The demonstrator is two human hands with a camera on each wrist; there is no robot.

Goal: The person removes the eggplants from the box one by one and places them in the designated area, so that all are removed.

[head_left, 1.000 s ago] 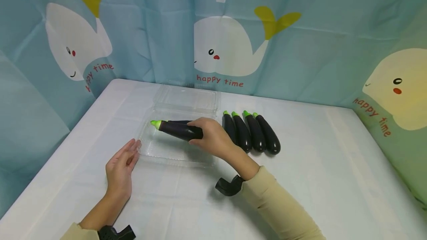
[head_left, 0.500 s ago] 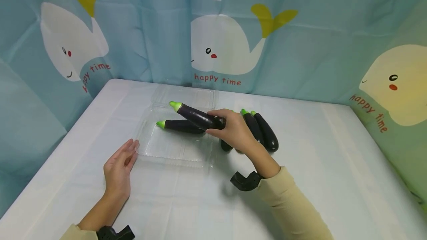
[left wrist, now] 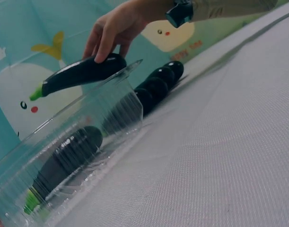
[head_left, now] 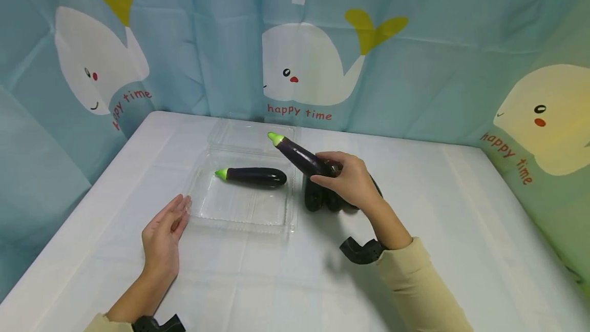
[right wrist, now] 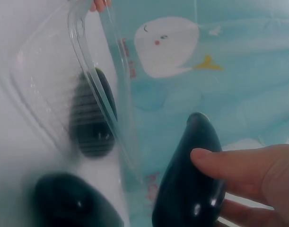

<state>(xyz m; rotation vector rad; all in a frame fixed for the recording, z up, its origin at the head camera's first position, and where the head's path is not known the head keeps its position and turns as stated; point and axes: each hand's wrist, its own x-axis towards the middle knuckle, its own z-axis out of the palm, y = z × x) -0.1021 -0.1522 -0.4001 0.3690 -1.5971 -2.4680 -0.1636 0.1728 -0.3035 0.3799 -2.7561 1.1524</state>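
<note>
My right hand (head_left: 351,181) grips a dark purple eggplant (head_left: 299,157) by its thick end, its green stem tilted up to the left. It hangs above the table near the right wall of a clear plastic container (head_left: 230,222). Inside that container a second eggplant (head_left: 256,177) lies crosswise, stem to the left. My left hand (head_left: 162,237) touches the container's left front side with nearly straight fingers. In the right wrist view the thumb (right wrist: 205,158) presses against the held eggplant (right wrist: 189,182).
Several more eggplants (head_left: 314,199) lie side by side right of the container, partly hidden under my right hand. The container's hinged lid (head_left: 249,135) lies open toward the back. A blue whale-print curtain (head_left: 424,76) borders the white table (head_left: 451,240).
My right hand has carried the gripped eggplant up and to the right, out from over the container. The other eggplant stays inside. My left hand has hardly moved.
</note>
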